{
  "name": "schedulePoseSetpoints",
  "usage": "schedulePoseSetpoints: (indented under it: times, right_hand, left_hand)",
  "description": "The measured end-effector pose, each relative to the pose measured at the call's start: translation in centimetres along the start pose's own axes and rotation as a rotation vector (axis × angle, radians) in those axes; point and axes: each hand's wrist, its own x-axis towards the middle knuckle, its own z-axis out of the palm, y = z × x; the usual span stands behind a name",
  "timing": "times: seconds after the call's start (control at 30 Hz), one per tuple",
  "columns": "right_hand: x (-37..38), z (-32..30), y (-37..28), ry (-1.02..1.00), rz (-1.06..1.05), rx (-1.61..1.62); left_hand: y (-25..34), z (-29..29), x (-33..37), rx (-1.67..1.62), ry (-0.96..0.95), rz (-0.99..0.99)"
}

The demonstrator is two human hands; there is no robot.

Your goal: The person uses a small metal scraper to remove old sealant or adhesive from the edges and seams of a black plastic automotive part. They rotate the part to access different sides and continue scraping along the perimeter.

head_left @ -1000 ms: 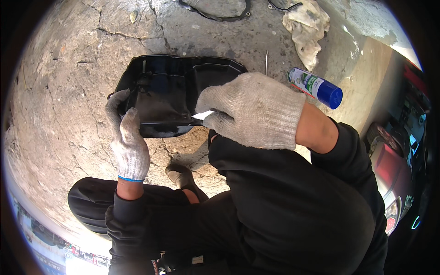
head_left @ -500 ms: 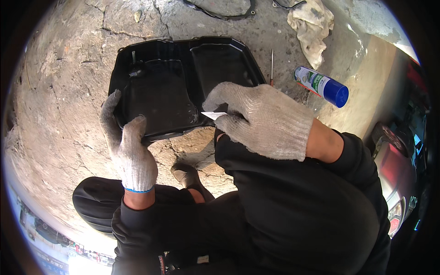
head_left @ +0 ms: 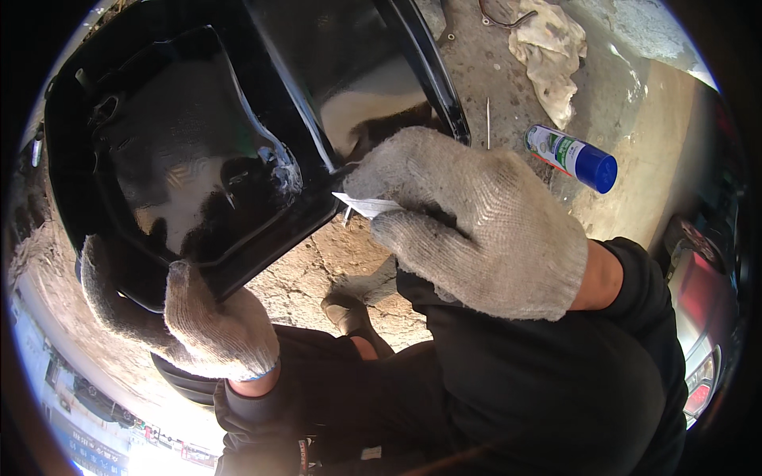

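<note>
A black oil pan point(head_left: 238, 230), raised and tilted, fills the upper left, its shiny hollows facing up. My left hand point(head_left: 190, 317), in a grey knitted glove, is closed round its near left edge, thumb on top. In my gloved right hand point(head_left: 476, 222), a small flat silvery-white blade point(head_left: 365, 205) is pinched between thumb and forefinger. Its pointed end lies by the pan's near right rim; whether it touches cannot be told. Close to that corner, a pale smeared patch point(head_left: 287, 168) shows inside the pan.
On the concrete to the right lie a spray can point(head_left: 571, 157) with a blue cap, a thin metal tool point(head_left: 489, 123) and a crumpled whitish rag point(head_left: 548, 59). My boot point(head_left: 349, 315) rests on cracked ground below the pan. A vehicle point(head_left: 698, 317) stands at the far right.
The pan has come up off the ground nearer to me and tilted, its left side swung down toward me. My left hand moved left with it; the right hand keeps its pinch.
</note>
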Motion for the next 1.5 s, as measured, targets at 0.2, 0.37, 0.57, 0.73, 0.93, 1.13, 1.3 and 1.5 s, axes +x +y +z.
schedulePoseSetpoints:
  times: [0.2, 0.37, 0.57, 0.73, 0.93, 1.13, 1.3, 1.5]
  right_hand:
    - [0.1, 0.5, -0.2, -0.076, 0.057, 0.083]
    - [0.4, 1.1, -0.6, -0.069, 0.034, 0.019]
    - [0.7, 0.9, -1.1, -0.117, 0.191, 0.268]
    - [1.1, 0.9, -1.0, -0.133, 0.273, 0.547]
    - [1.3, 0.7, -1.5, -0.168, 0.328, 0.593]
    - [1.1, 0.9, -1.8, -0.190, 0.207, 0.567]
    - [0.0, -0.1, -1.1, 0.042, 0.163, 0.493]
    - [-0.6, 0.2, -0.5, 0.009, 0.219, 0.518]
  left_hand:
    - [-1.5, -1.0, 0.6, 0.307, -0.060, 0.219]
    - [0.8, 1.3, 1.4, -0.427, 0.173, -0.306]
    - [2.5, 2.7, 1.2, 0.109, 0.073, -0.070]
    - [1.2, 2.7, 1.8, 0.104, 0.050, -0.097]
    - [2.8, 2.8, 2.9, 0.202, 0.095, 0.026]
    - [5.9, 4.8, 3.0, -0.340, 0.211, -0.396]
    - [4.4, 2.7, 4.4, 0.142, 0.118, 0.032]
    - [3.3, 1.6, 3.7, 0.513, 0.024, 0.317]
